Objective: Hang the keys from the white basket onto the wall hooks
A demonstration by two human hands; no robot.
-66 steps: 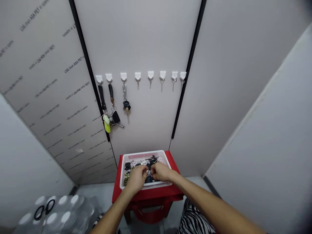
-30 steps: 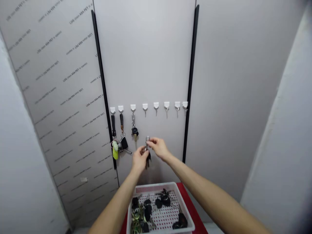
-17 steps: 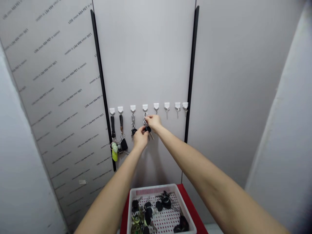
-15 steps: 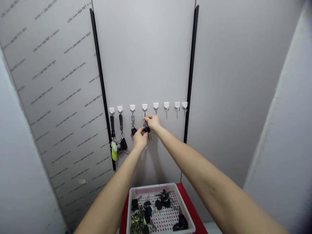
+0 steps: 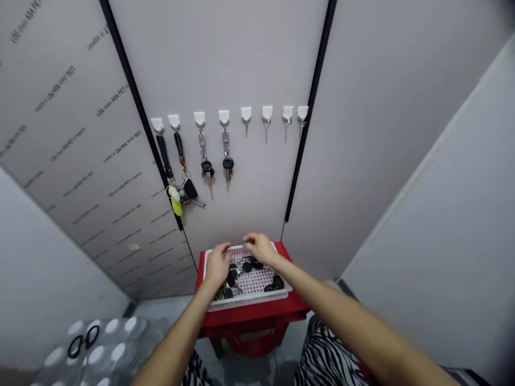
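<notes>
My left hand hovers over the left side of a white plastic basket, its fingers bent and apart with nothing in them. Above the basket's back rim is my right hand, fingers loosely curled, thumb apart, also holding nothing visible. Several black-headed keys lie below my hands, partly covered by them. On the wall panel, a bunch of keys with a black head hangs by a metal clip from a white hook. A similar bunch of keys hangs to its left.
Farther left hang two strapped key sets, one with a black fob, one with a yellow-green tag. Several white hooks on the right carry no keys. The basket sits on a red-covered stool. Capped bottles stand lower left.
Both hands have let go of the key bunch at the fourth hook and dropped to the basket. The bunch now hangs freely. The view has tilted downward.
</notes>
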